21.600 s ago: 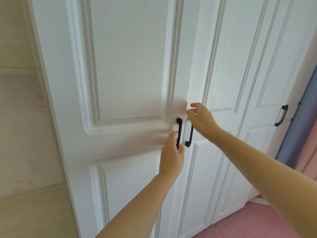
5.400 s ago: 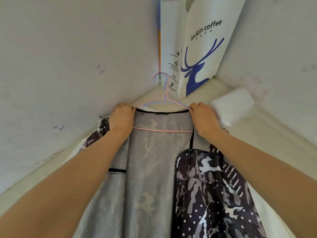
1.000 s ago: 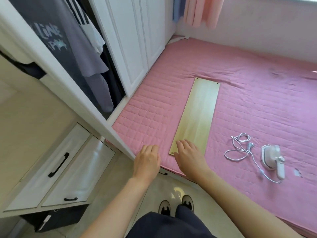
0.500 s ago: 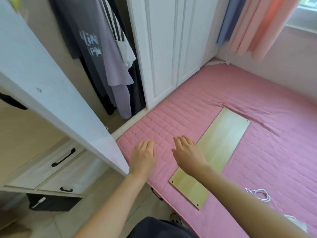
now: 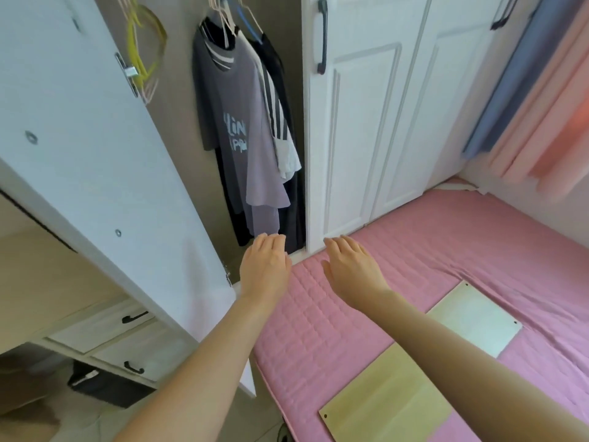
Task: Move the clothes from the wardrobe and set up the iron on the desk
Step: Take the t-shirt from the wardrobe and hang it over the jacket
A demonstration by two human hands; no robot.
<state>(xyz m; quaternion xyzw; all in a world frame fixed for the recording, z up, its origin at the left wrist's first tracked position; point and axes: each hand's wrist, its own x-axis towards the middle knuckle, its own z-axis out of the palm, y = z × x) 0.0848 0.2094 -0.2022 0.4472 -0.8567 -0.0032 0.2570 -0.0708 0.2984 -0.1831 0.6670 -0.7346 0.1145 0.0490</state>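
Note:
Several clothes hang on hangers inside the open wardrobe: a grey printed T-shirt [image 5: 229, 122], a lilac top [image 5: 264, 173] and a black-and-white striped garment [image 5: 277, 113]. My left hand [image 5: 264, 269] reaches forward, fingers straight, just below the hems and holds nothing. My right hand [image 5: 350, 269] is stretched out beside it over the pink quilted mattress [image 5: 478, 244], also empty. A pale wooden board [image 5: 398, 400] lies on the mattress under my right forearm. The iron is out of view.
The open white wardrobe door [image 5: 95, 154] juts out at left, close to my left arm. Closed wardrobe doors [image 5: 366, 122] with a black handle [image 5: 322, 36] stand to the right. White drawers [image 5: 105, 333] sit lower left. Blue and pink curtains [image 5: 526, 90] hang at right.
The view has swung up from the mattress toward the open wardrobe. Both hands moved forward off the board's end and now reach near the hanging clothes. The iron and its cord left the view.

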